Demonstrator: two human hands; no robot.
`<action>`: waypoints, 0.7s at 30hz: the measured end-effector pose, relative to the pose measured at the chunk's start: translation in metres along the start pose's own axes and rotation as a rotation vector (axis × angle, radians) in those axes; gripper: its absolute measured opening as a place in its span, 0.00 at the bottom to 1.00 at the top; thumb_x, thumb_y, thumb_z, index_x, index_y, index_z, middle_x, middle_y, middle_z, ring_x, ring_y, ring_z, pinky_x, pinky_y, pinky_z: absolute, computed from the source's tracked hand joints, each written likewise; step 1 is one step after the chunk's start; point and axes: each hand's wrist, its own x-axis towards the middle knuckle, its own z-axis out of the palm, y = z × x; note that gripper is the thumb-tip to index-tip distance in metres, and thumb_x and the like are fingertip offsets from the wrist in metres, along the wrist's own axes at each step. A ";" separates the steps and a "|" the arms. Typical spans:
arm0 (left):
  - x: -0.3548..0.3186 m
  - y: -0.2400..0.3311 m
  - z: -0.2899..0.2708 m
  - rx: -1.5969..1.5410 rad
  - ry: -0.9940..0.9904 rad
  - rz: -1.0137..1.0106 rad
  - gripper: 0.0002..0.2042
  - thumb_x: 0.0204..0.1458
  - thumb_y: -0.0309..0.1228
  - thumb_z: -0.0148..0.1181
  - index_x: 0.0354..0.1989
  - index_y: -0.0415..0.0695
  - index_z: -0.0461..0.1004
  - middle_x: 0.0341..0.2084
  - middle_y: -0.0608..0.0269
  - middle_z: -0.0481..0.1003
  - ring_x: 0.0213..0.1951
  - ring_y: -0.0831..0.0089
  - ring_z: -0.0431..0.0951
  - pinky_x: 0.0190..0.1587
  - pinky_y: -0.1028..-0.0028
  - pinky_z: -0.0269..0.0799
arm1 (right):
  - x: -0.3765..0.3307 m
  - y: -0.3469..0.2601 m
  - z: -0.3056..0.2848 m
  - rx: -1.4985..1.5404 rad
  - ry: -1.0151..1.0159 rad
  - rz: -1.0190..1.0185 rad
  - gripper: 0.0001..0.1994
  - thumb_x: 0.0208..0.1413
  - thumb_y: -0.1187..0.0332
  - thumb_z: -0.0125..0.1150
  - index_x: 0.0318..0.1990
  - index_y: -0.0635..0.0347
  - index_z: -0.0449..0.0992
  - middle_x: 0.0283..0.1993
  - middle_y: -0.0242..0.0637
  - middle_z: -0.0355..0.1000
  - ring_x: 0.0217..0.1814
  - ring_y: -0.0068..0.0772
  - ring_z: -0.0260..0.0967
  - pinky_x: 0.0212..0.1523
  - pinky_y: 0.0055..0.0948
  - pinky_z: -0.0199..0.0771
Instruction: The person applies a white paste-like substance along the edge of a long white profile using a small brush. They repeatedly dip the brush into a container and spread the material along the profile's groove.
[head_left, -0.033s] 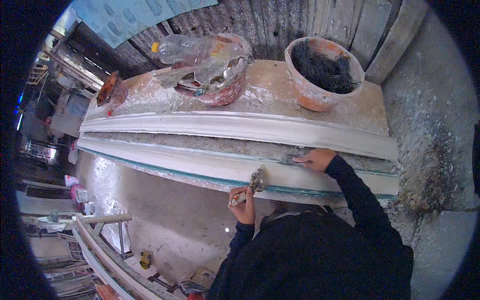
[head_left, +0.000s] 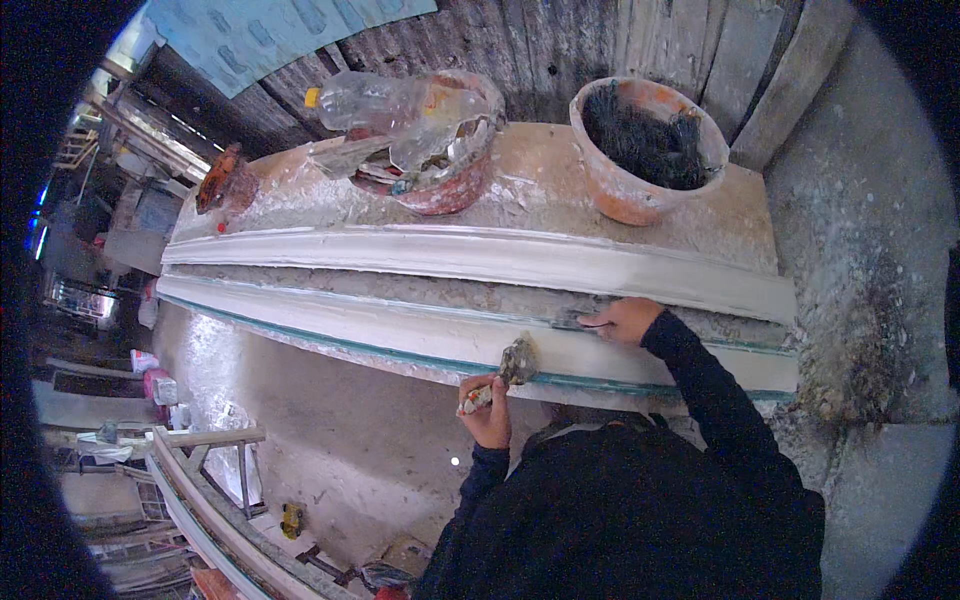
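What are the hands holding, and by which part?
The left hand grips a caked tool by its handle; the right hand seems to hold a thin tool, gripped part hidden.

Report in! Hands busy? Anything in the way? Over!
Left hand: gripping grimy, wedge-shaped tool. Right hand: gripping thin, dark tool at long, white, teal-edged moulding. Round, pale-orange tub of dark fibres behind, apart from both hands.
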 end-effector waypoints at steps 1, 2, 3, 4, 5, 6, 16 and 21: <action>0.000 -0.001 0.000 -0.026 0.003 -0.027 0.05 0.47 0.23 0.57 0.30 0.39 0.66 0.28 0.63 0.69 0.30 0.79 0.69 0.34 0.80 0.67 | 0.004 -0.005 -0.005 0.006 -0.027 -0.010 0.19 0.49 0.59 0.51 0.51 0.26 0.65 0.32 0.42 0.71 0.31 0.44 0.69 0.36 0.37 0.67; -0.002 -0.004 0.000 -0.054 0.004 -0.054 0.06 0.47 0.24 0.56 0.30 0.39 0.66 0.27 0.63 0.69 0.30 0.79 0.69 0.34 0.80 0.67 | 0.006 -0.007 -0.008 0.012 -0.054 -0.018 0.19 0.49 0.58 0.51 0.51 0.26 0.65 0.32 0.43 0.71 0.31 0.44 0.69 0.35 0.38 0.68; -0.001 -0.004 0.001 -0.084 0.000 -0.079 0.06 0.47 0.24 0.56 0.31 0.39 0.66 0.27 0.62 0.69 0.30 0.79 0.69 0.34 0.80 0.67 | 0.004 0.001 -0.009 0.015 -0.024 -0.091 0.20 0.49 0.60 0.50 0.51 0.27 0.65 0.30 0.44 0.71 0.29 0.45 0.69 0.33 0.39 0.67; -0.001 -0.002 0.004 -0.068 0.017 -0.054 0.06 0.47 0.24 0.56 0.31 0.39 0.66 0.27 0.62 0.69 0.30 0.79 0.69 0.34 0.80 0.68 | -0.002 0.016 -0.005 0.015 0.000 -0.161 0.20 0.49 0.62 0.49 0.52 0.27 0.64 0.29 0.45 0.70 0.28 0.47 0.69 0.30 0.40 0.67; 0.000 0.000 0.007 -0.053 0.034 -0.029 0.06 0.47 0.24 0.56 0.31 0.39 0.66 0.27 0.62 0.69 0.30 0.79 0.69 0.34 0.80 0.68 | -0.008 0.030 0.000 0.016 0.024 -0.230 0.21 0.49 0.63 0.48 0.52 0.28 0.64 0.27 0.46 0.70 0.26 0.48 0.69 0.27 0.41 0.67; 0.003 0.001 0.006 -0.031 0.064 0.006 0.06 0.47 0.24 0.56 0.31 0.39 0.66 0.27 0.62 0.69 0.30 0.79 0.70 0.34 0.80 0.68 | -0.014 0.031 -0.006 -0.027 0.077 -0.252 0.21 0.49 0.63 0.49 0.52 0.27 0.64 0.27 0.45 0.70 0.27 0.47 0.69 0.28 0.42 0.67; 0.000 -0.002 0.013 -0.012 0.133 0.003 0.06 0.46 0.24 0.57 0.31 0.42 0.66 0.27 0.65 0.68 0.31 0.78 0.67 0.35 0.77 0.67 | 0.025 -0.030 -0.015 -0.063 0.029 -0.139 0.19 0.50 0.62 0.47 0.51 0.26 0.65 0.30 0.44 0.71 0.30 0.45 0.70 0.32 0.40 0.68; 0.002 -0.004 0.009 0.065 0.103 0.040 0.06 0.48 0.25 0.56 0.31 0.39 0.66 0.27 0.63 0.69 0.29 0.79 0.70 0.35 0.79 0.66 | 0.026 -0.016 -0.021 -0.090 -0.002 -0.160 0.19 0.50 0.61 0.47 0.51 0.27 0.65 0.30 0.44 0.71 0.29 0.45 0.69 0.31 0.41 0.68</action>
